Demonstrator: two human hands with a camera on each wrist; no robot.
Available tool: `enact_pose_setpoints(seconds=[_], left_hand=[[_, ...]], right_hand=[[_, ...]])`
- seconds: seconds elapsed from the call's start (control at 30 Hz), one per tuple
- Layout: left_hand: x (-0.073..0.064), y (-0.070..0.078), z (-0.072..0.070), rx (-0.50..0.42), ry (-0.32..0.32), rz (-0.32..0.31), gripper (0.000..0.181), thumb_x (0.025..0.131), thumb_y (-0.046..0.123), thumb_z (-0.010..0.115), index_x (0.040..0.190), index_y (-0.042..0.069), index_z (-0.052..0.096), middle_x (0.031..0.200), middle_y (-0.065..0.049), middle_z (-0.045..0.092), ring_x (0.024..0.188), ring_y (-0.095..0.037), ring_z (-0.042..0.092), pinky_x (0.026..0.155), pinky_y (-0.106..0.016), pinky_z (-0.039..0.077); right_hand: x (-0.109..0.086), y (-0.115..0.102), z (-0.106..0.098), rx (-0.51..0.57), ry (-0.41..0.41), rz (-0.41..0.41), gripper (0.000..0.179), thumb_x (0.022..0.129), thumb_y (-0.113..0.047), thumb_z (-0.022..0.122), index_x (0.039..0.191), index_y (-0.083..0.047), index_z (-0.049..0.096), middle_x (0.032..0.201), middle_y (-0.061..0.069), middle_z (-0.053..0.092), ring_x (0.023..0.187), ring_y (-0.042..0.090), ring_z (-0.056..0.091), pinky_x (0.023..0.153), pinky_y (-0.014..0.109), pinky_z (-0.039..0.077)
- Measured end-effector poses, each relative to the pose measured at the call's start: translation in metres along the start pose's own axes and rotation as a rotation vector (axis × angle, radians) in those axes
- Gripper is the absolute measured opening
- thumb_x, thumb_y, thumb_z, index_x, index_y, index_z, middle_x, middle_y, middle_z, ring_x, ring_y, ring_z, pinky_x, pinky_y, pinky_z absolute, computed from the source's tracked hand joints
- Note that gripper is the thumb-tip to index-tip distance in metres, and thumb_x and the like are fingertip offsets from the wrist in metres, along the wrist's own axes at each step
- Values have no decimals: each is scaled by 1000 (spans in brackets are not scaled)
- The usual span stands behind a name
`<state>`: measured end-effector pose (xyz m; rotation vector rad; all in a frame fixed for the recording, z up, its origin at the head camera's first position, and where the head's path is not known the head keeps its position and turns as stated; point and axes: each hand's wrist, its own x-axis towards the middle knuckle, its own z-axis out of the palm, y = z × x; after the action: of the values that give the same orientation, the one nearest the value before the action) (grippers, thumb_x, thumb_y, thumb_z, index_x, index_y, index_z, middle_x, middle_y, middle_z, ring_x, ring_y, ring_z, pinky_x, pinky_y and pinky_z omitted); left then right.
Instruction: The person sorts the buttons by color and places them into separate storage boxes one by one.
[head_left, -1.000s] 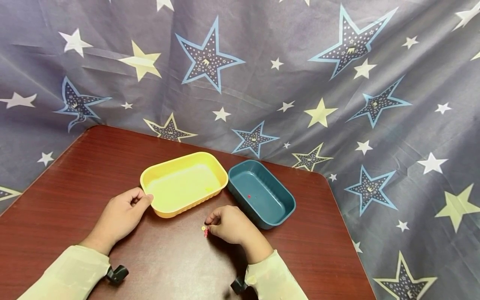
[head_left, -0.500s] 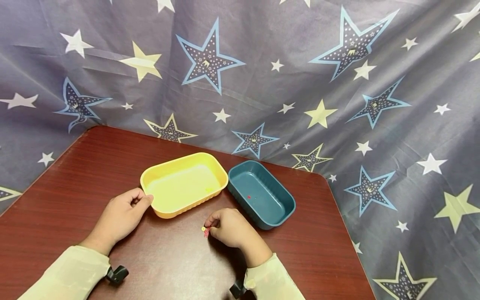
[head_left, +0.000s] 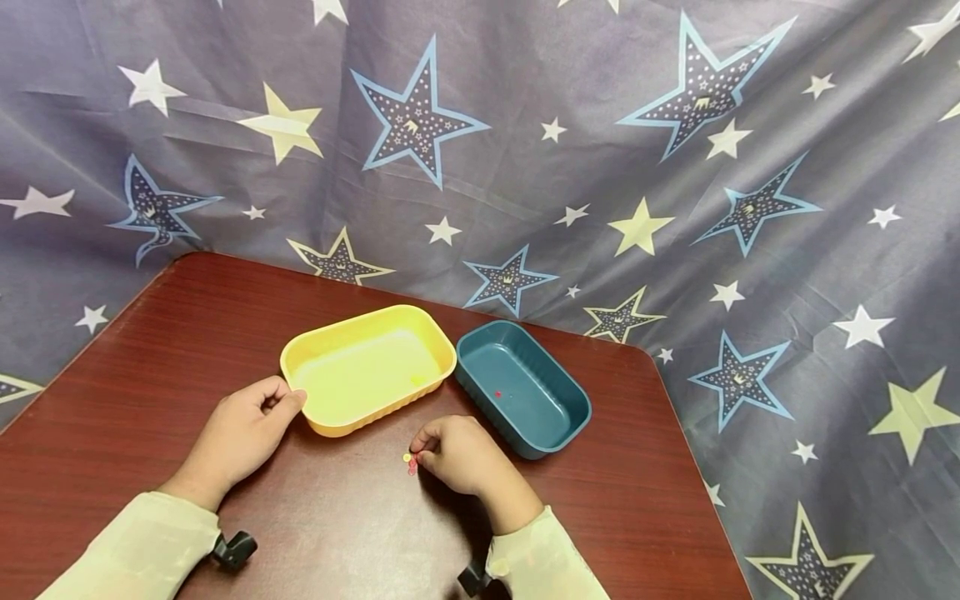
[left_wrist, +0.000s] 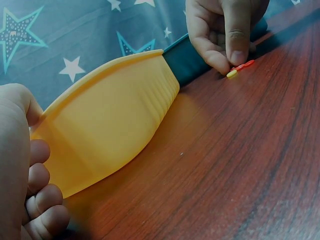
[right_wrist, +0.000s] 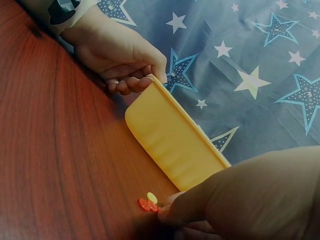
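Note:
My left hand [head_left: 243, 425] pinches the near left corner of a yellow plastic bin [head_left: 336, 431] at its rim, thumb inside the wall. On the table in front of that bin lies a small cluster of flat, button-like discs: a yellow disc [right_wrist: 152, 198] and red discs [right_wrist: 144, 204]. The right hand [head_left: 457, 454] reaches down at the cluster's right side. Its thumb and forefinger pinch at a red disc [right_wrist: 160, 209], mostly hidden by the fingertips. A dark teal bin [head_left: 528, 392] stands to the right, with a tiny red piece [head_left: 498, 393] inside.
A yellow piece [head_left: 417, 379] lies in the yellow bin, whose right end meets the teal one. Both stand on a reddish-brown wooden table [head_left: 225, 308]. Behind the table hangs a grey star-patterned cloth [head_left: 517, 150]. Each wrist wears a black camera mount [head_left: 235, 550].
The right hand has shifted very slightly towards me beside the discs, and its wrist has moved a little left. The left hand and both bins have stayed put.

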<state>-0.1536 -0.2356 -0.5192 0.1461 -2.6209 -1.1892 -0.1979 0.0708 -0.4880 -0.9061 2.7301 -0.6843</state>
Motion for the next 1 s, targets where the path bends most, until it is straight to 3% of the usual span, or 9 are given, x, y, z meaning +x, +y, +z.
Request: enact_pose_setpoints(seconds=[0.73, 1.0], left_hand=[[0, 0, 1, -1, 4, -2, 33, 85, 60, 48, 71, 29, 48, 54, 1, 39, 50, -14, 38, 45, -29, 30], [1, -1, 1, 0, 4, -2, 33, 85, 59, 48, 71, 29, 48, 54, 1, 39, 50, -14, 38, 45, -29, 29]], right_hand=[[5, 0, 3, -1, -17, 13, 6, 70, -20, 68, 73, -23, 64, 58, -20, 54, 57, -2, 50, 56, 18, 39], [4, 0, 3, -30, 4, 16, 12, 68, -20, 68, 69, -26, 58, 58, -20, 52, 56, 0, 48, 54, 19, 38]])
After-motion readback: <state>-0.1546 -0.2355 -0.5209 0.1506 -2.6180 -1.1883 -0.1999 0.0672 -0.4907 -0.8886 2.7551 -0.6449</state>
